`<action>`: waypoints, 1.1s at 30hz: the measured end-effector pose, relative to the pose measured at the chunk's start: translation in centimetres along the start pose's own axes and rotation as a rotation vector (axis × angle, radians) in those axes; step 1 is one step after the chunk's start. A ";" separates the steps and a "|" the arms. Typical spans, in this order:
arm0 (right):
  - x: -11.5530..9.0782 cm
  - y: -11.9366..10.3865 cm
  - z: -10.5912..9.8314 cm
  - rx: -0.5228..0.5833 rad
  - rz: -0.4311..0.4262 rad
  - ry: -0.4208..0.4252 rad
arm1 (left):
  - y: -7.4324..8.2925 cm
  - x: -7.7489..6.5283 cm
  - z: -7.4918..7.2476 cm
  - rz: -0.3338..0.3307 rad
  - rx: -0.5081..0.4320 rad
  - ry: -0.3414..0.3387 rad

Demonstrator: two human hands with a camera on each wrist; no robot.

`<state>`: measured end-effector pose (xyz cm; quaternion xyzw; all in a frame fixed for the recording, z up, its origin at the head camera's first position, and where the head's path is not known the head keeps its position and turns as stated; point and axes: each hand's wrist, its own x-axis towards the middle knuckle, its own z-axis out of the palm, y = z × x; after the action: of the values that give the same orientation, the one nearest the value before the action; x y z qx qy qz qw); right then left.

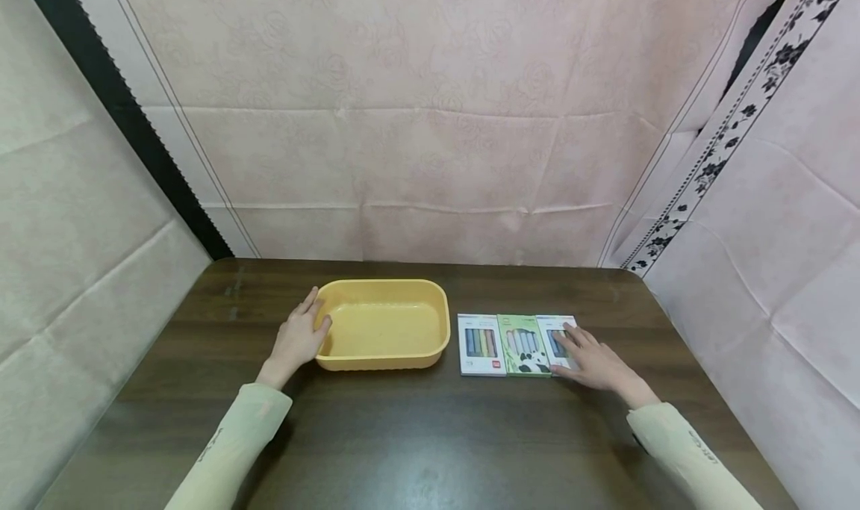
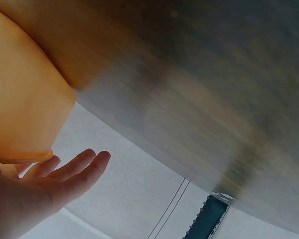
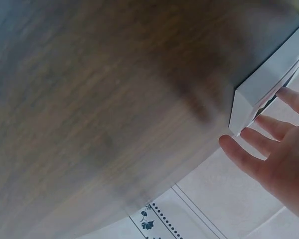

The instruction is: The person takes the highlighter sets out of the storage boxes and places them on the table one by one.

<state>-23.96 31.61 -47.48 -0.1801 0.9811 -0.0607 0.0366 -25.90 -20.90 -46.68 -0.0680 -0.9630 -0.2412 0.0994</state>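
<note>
A yellow rectangular basin (image 1: 386, 327) stands on the dark wooden table. My left hand (image 1: 300, 338) rests at its left rim, fingers extended along the edge; the left wrist view shows the basin's outer wall (image 2: 25, 89) beside those fingers. To the basin's right, three flat boxes lie side by side, their fronts printed with rows of coloured sticks: a white box (image 1: 481, 346), a green box with a panda (image 1: 522, 342) and another white box (image 1: 547, 325). My right hand (image 1: 594, 361) lies spread over the rightmost one, partly hiding it. In the right wrist view, fingertips touch the box (image 3: 274, 74).
The brown table (image 1: 403, 435) reaches forward to a pale cloth backdrop (image 1: 430, 159). Cloth panels also hang at left and right, the right one edged with a black floral border (image 1: 719, 151). Table surface lies between both forearms and the basin.
</note>
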 end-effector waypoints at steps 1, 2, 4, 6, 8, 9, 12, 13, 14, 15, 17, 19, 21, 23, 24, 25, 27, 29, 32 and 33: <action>0.0 0.0 0.0 0.004 0.001 -0.002 | 0.0 0.0 0.0 0.001 -0.001 0.001; 0.1 0.0 0.1 0.006 0.003 -0.005 | -0.1 0.0 0.0 0.002 0.002 0.001; 0.1 0.1 0.1 0.015 0.005 -0.006 | -0.1 0.0 0.0 0.001 0.005 0.001; 0.1 0.1 0.1 0.025 0.005 -0.006 | -0.2 0.0 -0.1 0.002 0.007 0.001; 0.1 0.1 0.1 0.032 0.004 -0.005 | -0.2 0.1 -0.1 0.001 0.008 -0.001; 0.1 0.1 0.2 0.038 0.006 -0.004 | -0.2 0.1 -0.1 0.000 0.005 -0.001; 0.2 0.2 0.2 0.055 0.006 0.000 | -0.1 0.1 -0.2 0.001 0.008 -0.004; 0.2 0.2 0.2 0.064 0.005 0.003 | -0.1 0.1 -0.2 -0.001 0.009 -0.005; 0.2 0.2 0.2 0.073 0.006 0.005 | -0.1 0.1 -0.1 0.000 0.010 -0.005; 0.1 0.2 0.2 0.084 0.008 0.006 | -0.2 0.1 -0.1 0.000 0.009 -0.006; 0.0 0.1 0.1 0.102 0.006 0.010 | -0.3 0.1 -0.1 0.001 0.002 -0.004; 0.0 0.0 0.1 0.122 0.012 0.009 | -0.3 0.0 0.0 0.002 -0.013 -0.004; -0.1 -0.1 0.0 0.141 0.021 0.005 | -0.4 0.0 0.0 0.004 -0.028 -0.007; -0.2 -0.1 -0.1 0.153 0.023 0.002 | -0.5 0.0 -0.1 0.013 -0.033 -0.006; -0.3 -0.2 -0.1 0.154 0.024 0.001 | -0.6 0.0 -0.1 0.018 -0.038 -0.008; -0.3 -0.2 -0.2 0.158 0.024 0.002 | -0.6 0.1 -0.1 0.023 -0.048 -0.008; -0.4 -0.3 -0.2 0.164 0.026 0.005 | -0.7 0.2 -0.2 0.031 -0.079 -0.006; -0.5 -0.3 -0.3 0.167 0.024 0.008 | -0.7 0.3 -0.4 0.035 -0.113 -0.006; -0.6 -0.3 -0.4 0.179 0.024 0.008 | -0.7 0.4 -0.6 0.031 -0.163 -0.019; -0.7 -0.3 -0.4 0.185 0.024 0.009 | -0.7 0.3 -0.6 0.032 -0.169 -0.022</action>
<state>-23.24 31.59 -47.00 -0.1639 0.9736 -0.1513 0.0492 -26.25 -21.73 -46.37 -0.0944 -0.9390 -0.3193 0.0863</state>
